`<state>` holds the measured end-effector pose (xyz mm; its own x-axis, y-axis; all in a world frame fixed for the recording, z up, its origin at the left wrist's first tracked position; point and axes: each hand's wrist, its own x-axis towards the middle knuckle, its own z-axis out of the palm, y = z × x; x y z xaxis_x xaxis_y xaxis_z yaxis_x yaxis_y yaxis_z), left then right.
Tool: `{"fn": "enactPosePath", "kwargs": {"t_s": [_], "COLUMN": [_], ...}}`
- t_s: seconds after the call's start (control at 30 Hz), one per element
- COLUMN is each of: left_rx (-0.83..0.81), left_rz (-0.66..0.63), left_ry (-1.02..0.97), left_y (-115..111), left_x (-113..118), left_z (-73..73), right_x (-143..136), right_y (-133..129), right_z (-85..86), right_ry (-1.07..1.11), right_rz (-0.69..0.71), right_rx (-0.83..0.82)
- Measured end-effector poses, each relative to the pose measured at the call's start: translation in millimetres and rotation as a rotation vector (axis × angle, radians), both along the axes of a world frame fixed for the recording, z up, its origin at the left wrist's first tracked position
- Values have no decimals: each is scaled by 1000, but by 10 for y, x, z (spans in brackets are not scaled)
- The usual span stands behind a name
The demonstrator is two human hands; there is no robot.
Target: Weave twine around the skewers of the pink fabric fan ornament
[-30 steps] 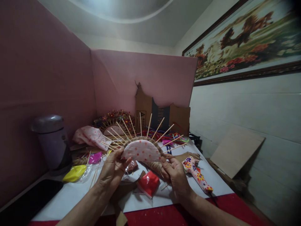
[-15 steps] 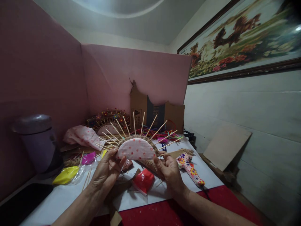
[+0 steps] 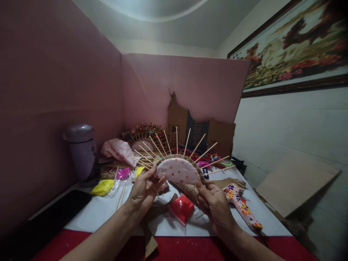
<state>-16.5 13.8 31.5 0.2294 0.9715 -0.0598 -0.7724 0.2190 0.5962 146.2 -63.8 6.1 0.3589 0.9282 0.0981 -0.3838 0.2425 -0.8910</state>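
Between both hands, raised over the table, is a half-round craft piece covered in white cloth with red dots. Thin wooden sticks fan out from its curved edge, which looks bound with brown cord. My left hand pinches its left corner between thumb and fingers. At the right corner, my right hand grips it with the thumb in front. Under the piece lies a red packet in clear plastic. A flower-patterned glue gun rests to the right of my right hand.
A purple lidded tumbler and a dark flat object are on the left. Yellow clay packets and a magenta one lie nearby. Behind are dotted cloth, a decorated stick piece and torn cardboard.
The view has swung left, so everything appears farther right. Both hands still hold the half-round piece, with little change in their grip.
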Motion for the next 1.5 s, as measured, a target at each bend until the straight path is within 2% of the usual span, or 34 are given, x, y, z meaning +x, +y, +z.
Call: {"fn": "enactPosePath", "kwargs": {"t_s": [0.33,0.67,0.8,1.07,1.2,1.37,1.5], "left_rx": [28,194,221,128,89,85,110], "left_rz": [-42,-104,-23,81,235,456,522], "left_ry": [-55,80,-2,-17,-6,116,59], "left_y": [-36,-75,-49,42,88,177,253], "left_x": [-16,-40,-45,-88,-85,-163,-281], "left_z": [35,32,51,73,73,80,169], "right_x": [37,74,98,141,183,203,207], "right_y": [21,31,35,60,86,97,100], "right_z": [-86,-65,-42,-15,-24,-4,2], "right_ry": [-44,89,108,109,117,136,134], "right_rz": [-28,-41,-78,-126,-135,-169,-177], "right_rx": [-55,-21,-6,21,30,23,33]}}
